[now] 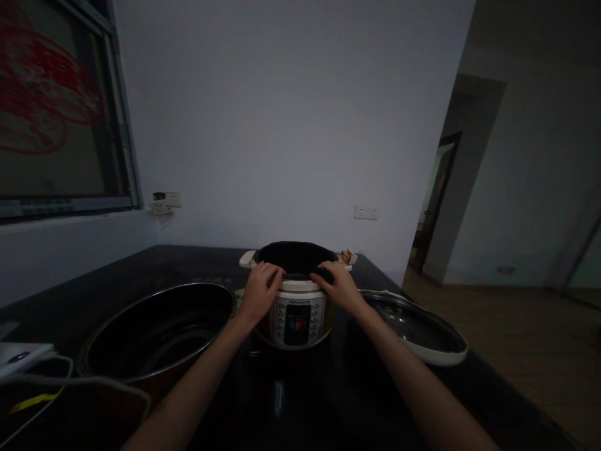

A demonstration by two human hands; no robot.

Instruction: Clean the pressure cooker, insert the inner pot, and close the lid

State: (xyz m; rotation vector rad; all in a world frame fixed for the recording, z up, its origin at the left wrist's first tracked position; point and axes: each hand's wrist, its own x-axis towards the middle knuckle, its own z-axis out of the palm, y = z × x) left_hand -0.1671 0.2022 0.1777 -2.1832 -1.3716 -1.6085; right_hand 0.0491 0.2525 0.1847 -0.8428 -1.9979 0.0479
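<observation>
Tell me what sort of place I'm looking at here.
Probably a home kitchen or dining area, though the light is dim. An electric cooker and a wide dark pot stand on a glossy black surface, with wall sockets behind.

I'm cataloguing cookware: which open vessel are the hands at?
The middle cooker with button panel: left hand and right hand are at its rim. The wide dark pot at the left has neither.

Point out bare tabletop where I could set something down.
Bare: the black tabletop in front of the cooker, between the forearms; also behind the big pot, toward the wall. Crowded: the near left, with cables and pot, and the right, around the lid.
</observation>
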